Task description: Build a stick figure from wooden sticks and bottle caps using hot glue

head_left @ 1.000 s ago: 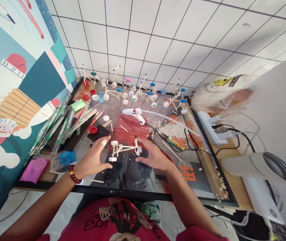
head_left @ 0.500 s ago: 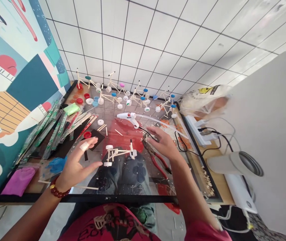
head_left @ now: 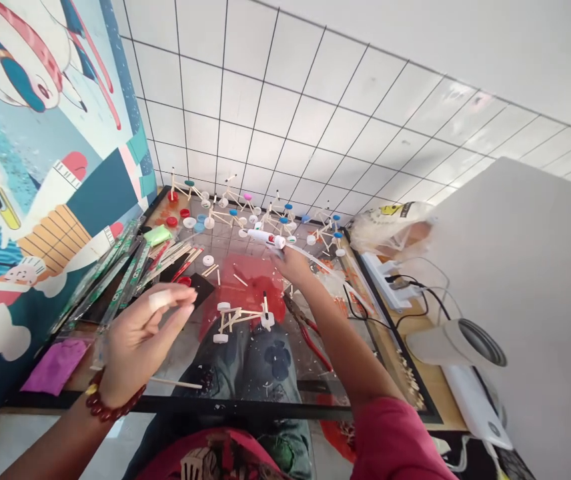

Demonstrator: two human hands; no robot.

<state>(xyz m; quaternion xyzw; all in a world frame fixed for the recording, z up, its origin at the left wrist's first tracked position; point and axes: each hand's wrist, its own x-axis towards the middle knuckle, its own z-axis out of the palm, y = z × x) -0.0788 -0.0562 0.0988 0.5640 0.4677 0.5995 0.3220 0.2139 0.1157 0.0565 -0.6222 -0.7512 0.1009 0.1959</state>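
Observation:
My right hand (head_left: 293,265) is wrapped around the handle of a white hot glue gun (head_left: 267,238), with a clear glue stick trailing from its back. My left hand (head_left: 140,333), a bandage on one finger, hovers over the left side of the glass table. Its fingers curl toward the thumb with a small gap, and I see nothing in them. Between my hands, a small wooden-stick car (head_left: 240,315) with white bottle-cap wheels and a dark-tipped upright stick rests on the table. Pliers with red handles (head_left: 313,343) lie under my right forearm, partly hidden.
Several similar stick models (head_left: 270,217) with coloured caps line the back edge. At left are packaged sticks (head_left: 120,280), loose wooden sticks (head_left: 170,263) and a purple packet (head_left: 55,365). A power strip (head_left: 388,280) and a white cylinder (head_left: 453,343) stand at right.
My right hand has moved forward and taken hold of the glue gun, tilting it. My left hand has drawn back slightly, its fingers curling closer to the thumb. The view has shifted.

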